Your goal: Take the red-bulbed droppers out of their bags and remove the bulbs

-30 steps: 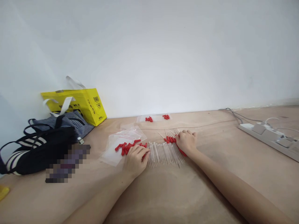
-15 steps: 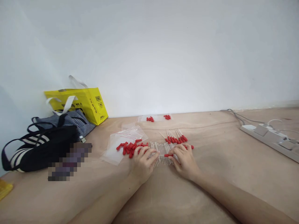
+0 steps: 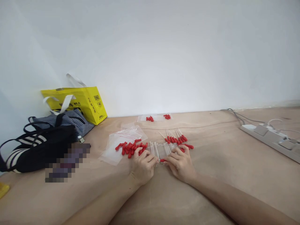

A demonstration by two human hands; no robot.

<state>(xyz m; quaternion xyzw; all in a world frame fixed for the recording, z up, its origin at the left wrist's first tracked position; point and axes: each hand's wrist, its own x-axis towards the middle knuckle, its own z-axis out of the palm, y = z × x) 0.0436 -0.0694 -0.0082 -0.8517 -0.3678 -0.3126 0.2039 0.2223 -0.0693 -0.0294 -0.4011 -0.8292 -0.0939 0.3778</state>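
Note:
My left hand [image 3: 142, 164] and my right hand [image 3: 180, 162] meet over a row of clear thin tubes [image 3: 161, 149] lying on the brown table [image 3: 211, 175]. The right fingers pinch a red cap [image 3: 162, 160] at the near end of the tubes. The left fingers are curled and pinch a clear tube beside that cap. A pile of loose red caps [image 3: 130, 148] lies just left of my left hand. Several capped tubes [image 3: 178, 138] lie fanned out behind the row.
Clear zip bags [image 3: 122, 140] lie under and behind the loose caps. A further bag with red caps [image 3: 156, 118] sits near the wall. A yellow bag [image 3: 79, 101] and striped and black bags [image 3: 47, 140] stand left. A white power strip [image 3: 272, 137] with cables lies right.
My right hand came back from the capped tubes to the near end of the row with a red cap. Both hands then closed in together over the tubes.

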